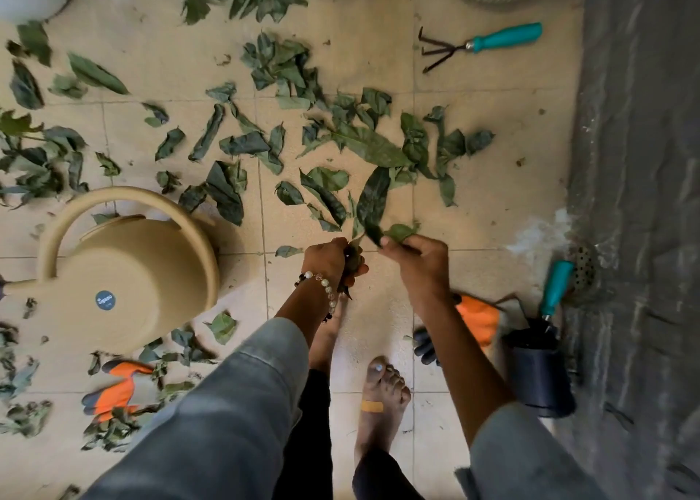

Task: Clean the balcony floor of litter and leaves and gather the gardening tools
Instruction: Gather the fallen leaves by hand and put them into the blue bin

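- Head view, nearest: bare foot (pixel 382 397) with a tan plaster on a beige tiled floor (pixel 492 204); grey sleeves on both arms.
- Orange glove (pixel 113 393) lies low left among leaf scraps; a second orange glove (pixel 479 315) lies behind the right forearm.
- Dark pot (pixel 538 374) at right holds a teal-handled trowel (pixel 555 291), blade down.
- Left hand (pixel 331 259), beaded bracelet on the wrist, is closed around a bunch of leaves (pixel 354 259).
- Right hand (pixel 418 259) pinches a long dark leaf (pixel 373 204) between thumb and fingertips; the two hands are just beside each other.
- Beige watering can (pixel 125 272) stands left.
- Loose leaves (pixel 272 147) are scattered across the tiles beyond the hands.
- Teal-handled hand rake (pixel 481 43) lies far right, apart from the leaves.
- Pale planters line the top edge.
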`<state>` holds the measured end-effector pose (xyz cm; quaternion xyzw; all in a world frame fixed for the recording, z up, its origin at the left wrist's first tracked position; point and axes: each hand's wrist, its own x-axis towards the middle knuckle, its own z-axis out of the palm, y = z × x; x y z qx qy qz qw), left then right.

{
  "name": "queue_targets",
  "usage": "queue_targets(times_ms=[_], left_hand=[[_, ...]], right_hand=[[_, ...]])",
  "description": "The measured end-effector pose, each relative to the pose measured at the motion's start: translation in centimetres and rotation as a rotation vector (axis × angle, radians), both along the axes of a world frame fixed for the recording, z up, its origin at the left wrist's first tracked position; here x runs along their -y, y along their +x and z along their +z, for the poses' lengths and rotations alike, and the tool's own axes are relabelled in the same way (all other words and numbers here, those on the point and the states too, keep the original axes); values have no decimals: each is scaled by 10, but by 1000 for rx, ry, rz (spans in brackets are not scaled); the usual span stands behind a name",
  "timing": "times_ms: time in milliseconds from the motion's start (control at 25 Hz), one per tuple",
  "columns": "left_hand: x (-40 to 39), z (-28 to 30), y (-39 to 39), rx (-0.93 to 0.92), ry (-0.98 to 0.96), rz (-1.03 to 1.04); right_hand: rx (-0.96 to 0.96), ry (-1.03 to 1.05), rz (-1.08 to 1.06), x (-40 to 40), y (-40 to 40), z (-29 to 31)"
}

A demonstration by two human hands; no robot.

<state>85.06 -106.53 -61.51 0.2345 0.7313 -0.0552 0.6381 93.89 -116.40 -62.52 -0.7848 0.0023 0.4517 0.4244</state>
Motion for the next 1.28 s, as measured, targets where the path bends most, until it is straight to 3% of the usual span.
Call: queue_targets(times_ms=[200, 280, 440, 560, 640, 760, 840, 880, 960, 1040, 1080, 1120, 1200, 1280], left_hand=[[11, 74, 37, 15, 31, 79], [12, 92, 42, 41, -27, 161], [3, 114, 49, -53, 45, 145], [-7, 127, 59, -87, 58, 154], [-20, 130, 69, -88, 70, 120], [-32, 123, 83, -41, 133, -127], [-46, 108, 98, -25, 162, -136], [-52, 96, 101, -38, 176, -112], [-62, 64, 93, -52, 156, -105], [-54, 8, 70, -107, 189, -281], [-57, -22, 44, -77, 67, -109], [-28, -61, 5, 10, 54, -148], [40, -123, -63, -183, 353, -501], [66, -145, -89, -260, 423, -624]], right_hand=[[413, 228, 556, 8, -13, 99], [422, 164, 817, 8, -11, 123], [864, -11, 1091, 9, 4, 158], [828, -109, 1094, -1, 17, 174], [455, -14, 967, -7, 28, 166], [-18, 355, 299, -18, 39, 147], [-298, 379, -89, -22, 42, 132], [-347, 333, -191, -22, 43, 122], [-190, 109, -172, -18, 46, 87], [173, -184, 75, -5, 54, 32], [330, -280, 184, 2, 59, 3], [412, -324, 257, 8, 64, -23], [483, -345, 373, 14, 68, -68], [585, -330, 502, 12, 63, -94]])
